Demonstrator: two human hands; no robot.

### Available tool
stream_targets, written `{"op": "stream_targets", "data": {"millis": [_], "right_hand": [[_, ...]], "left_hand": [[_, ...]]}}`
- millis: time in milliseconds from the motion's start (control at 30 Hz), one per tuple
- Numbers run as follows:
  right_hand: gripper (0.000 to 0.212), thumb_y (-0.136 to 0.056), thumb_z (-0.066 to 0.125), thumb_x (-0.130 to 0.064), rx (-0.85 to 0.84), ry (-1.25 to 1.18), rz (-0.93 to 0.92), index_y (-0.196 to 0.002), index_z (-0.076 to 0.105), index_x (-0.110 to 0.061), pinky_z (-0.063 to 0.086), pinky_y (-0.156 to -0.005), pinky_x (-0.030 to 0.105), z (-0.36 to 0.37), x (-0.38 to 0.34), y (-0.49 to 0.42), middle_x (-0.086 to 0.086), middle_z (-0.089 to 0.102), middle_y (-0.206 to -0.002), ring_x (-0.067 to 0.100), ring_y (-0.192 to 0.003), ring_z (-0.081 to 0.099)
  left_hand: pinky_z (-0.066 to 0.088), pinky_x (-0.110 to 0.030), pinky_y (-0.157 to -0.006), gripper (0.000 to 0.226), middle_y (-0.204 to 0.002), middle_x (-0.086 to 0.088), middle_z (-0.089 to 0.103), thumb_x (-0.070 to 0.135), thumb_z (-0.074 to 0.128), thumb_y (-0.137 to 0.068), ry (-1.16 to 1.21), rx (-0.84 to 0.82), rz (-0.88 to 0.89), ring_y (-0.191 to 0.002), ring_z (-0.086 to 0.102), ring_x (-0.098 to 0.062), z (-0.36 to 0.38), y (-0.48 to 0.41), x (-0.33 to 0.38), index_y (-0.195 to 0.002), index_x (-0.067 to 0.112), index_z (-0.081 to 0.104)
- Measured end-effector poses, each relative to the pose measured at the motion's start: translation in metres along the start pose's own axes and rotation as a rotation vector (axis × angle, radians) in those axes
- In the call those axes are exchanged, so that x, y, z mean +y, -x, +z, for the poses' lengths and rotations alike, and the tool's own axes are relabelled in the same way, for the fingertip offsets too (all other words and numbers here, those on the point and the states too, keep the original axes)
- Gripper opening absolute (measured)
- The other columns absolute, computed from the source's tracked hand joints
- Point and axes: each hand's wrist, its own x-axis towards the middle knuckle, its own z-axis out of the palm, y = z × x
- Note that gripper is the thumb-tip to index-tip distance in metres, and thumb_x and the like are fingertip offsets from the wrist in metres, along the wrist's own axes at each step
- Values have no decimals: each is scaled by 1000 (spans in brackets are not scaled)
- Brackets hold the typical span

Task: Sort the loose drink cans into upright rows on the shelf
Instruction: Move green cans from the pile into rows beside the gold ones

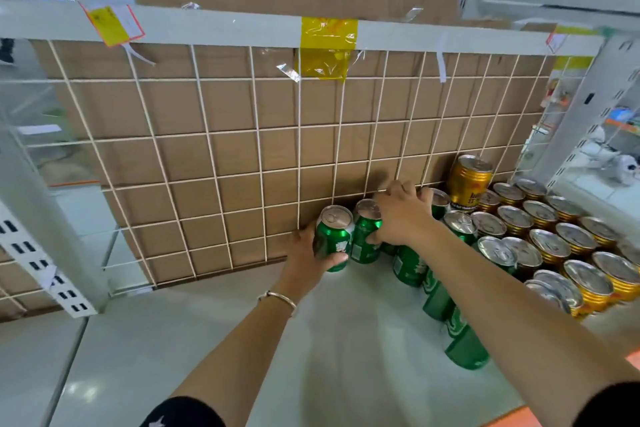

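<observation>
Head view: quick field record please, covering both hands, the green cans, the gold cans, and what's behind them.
left hand: grips a green can, top up, at the back of the shelf
right hand: over the next green can, thumb against its side; grip partly hidden
green row: upright cans running front to back under the right forearm
gold cans: upright rows on the right
extra gold can: stands higher than the rest, at the back
backing: wire grid with cardboard behind
</observation>
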Motion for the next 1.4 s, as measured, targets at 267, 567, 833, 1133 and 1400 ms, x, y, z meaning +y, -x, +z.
{"op": "stream_targets", "data": {"millis": [267, 567, 833, 1133, 1400], "right_hand": [[86, -70, 69, -59, 12, 26, 15, -142, 35, -27, 18, -109, 55, 7, 7, -5, 7, 25, -151, 31, -139, 20], [83, -81, 65, -51, 42, 101, 68, -147, 25, -21, 9, -112, 57, 15, -6, 0, 10, 23, -152, 32, -140, 20], [85, -89, 48, -14, 265, -51, 41, -151, -10, -16, 0, -116, 52, 64, -34, 54, 9, -17, -157, 28, -146, -1], [72, -91, 42, -13, -28, -227, -107, -152, 4, -21, -11, -115, 49, 96, -77, 170, -2, 4, -159, 18, -146, 4], [67, -87, 47, -16, 86, -326, -296, -149, 23, -18, -12, -111, 47, 105, -103, 272, -5, 41, -146, 13, -135, 36]], "left_hand": [[54, -40, -82, 61, -105, 2, 64, 49, 77, -62, -105, 192, -13, -94, 62, -17, 17, 5, -10, -111, 20, 53], [53, -38, -78, 51, -103, -2, 65, 39, 77, -70, -132, 223, 19, -92, 62, -21, 17, 8, -5, -107, 12, 56], [47, -34, -97, 65, -122, -3, 60, 29, 78, -72, -70, 163, -76, -110, 57, -18, 22, 38, -15, -129, 17, 48], [38, -30, -104, 58, -133, -12, 54, 12, 57, -87, -90, 69, -114, -120, 51, -26, 14, 142, 4, -142, 16, 37], [39, -19, -94, 43, -132, -8, 57, 11, 51, -91, -208, 141, -120, -122, 53, -21, 6, 277, 17, -133, 13, 50]]}}
